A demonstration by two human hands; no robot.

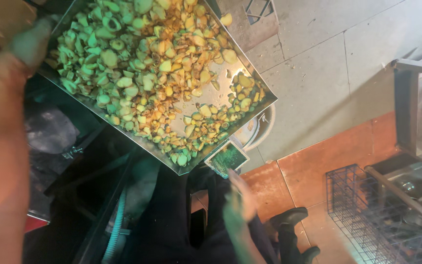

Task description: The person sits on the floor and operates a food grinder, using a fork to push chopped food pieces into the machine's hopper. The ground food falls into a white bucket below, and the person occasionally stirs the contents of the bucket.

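Note:
A large metal tray (206, 100), tilted with its corner pointing down, is heaped with chopped yellow-green vegetable pieces (142, 63). My left hand (25, 46) grips the tray's upper left edge, thumb on the rim, and my forearm runs down the left side. My right hand (238, 198) is blurred below the tray's lower corner. Its fingertips reach a small flat green rectangular piece (226, 159) that sits just under that corner, and they seem to hold it.
A round white container (264, 128) shows on the floor behind the tray's corner. A black wire crate (367, 220) and a metal frame (409, 102) stand at the right. Black shoes (294, 222) rest on orange tiles; a pale ribbed hose (116, 230) hangs lower left.

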